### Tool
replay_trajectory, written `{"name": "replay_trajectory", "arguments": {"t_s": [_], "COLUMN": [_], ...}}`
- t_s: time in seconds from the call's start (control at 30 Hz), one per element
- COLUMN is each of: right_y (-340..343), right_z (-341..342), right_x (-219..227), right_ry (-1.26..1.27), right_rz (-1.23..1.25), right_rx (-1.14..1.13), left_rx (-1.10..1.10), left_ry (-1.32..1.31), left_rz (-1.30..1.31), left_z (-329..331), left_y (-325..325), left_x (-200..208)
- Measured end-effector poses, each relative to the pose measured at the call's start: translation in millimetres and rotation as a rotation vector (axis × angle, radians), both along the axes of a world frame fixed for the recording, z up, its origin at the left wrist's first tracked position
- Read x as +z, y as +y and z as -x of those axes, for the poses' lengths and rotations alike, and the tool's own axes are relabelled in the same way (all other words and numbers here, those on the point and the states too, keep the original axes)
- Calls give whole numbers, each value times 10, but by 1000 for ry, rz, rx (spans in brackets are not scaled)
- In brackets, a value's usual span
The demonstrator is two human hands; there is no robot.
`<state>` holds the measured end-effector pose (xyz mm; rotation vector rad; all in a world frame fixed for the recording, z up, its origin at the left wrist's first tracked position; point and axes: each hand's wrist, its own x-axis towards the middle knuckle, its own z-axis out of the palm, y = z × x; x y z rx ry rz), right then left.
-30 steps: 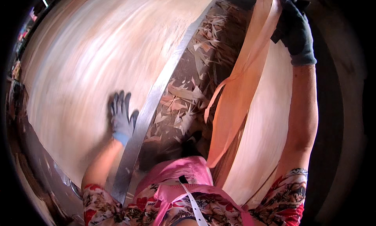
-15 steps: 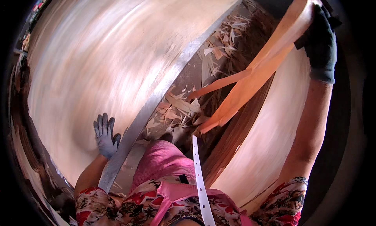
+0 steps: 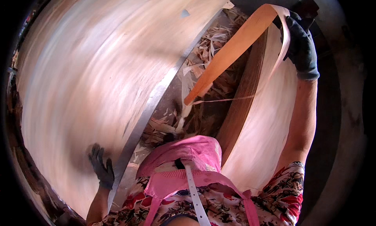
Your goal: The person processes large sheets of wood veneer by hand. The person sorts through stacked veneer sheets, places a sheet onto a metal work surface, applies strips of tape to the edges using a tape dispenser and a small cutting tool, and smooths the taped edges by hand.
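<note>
My left hand (image 3: 102,167), in a grey glove, lies on a broad pale wood veneer sheet (image 3: 105,77) close to its metal-edged border. Its fingers are stretched out, and nothing is in them. At the upper right, my right hand (image 3: 302,47) wears a dark glove and is closed on a long veneer strip (image 3: 235,46). The strip is orange-brown and bends over near the hand. Its wide part slants down to the left over the gap, and a thin paler part trails below. My right fingertips are partly hidden.
A metal edge (image 3: 150,108) borders the sheet on the left. Veneer scraps (image 3: 207,49) litter the floor in the gap. To the right stands a thick veneer stack (image 3: 244,96) with a pale top. A small grey triangular piece (image 3: 185,13) shows on the sheet.
My right hand has moved left and slightly nearer, with the veneer strip swinging left and its thin part separating. My left hand has shifted slightly nearer and turned. The grey triangular piece appears lower left.
</note>
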<state>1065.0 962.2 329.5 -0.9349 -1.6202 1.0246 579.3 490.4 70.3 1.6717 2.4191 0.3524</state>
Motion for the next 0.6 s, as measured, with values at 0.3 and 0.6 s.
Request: {"name": "replay_trajectory", "arguments": {"t_s": [0.3, 0.6], "right_y": [872, 1392], "right_z": [414, 1198], "right_x": [-512, -2327], "right_ry": [-30, 411], "right_rz": [220, 730], "right_rx": [200, 391], "left_rx": [-386, 155], "left_ry": [-1189, -1866], "left_rz": [-413, -368], "left_z": [-2098, -3058], "left_y": [3319, 4033], "left_x": [37, -524]}}
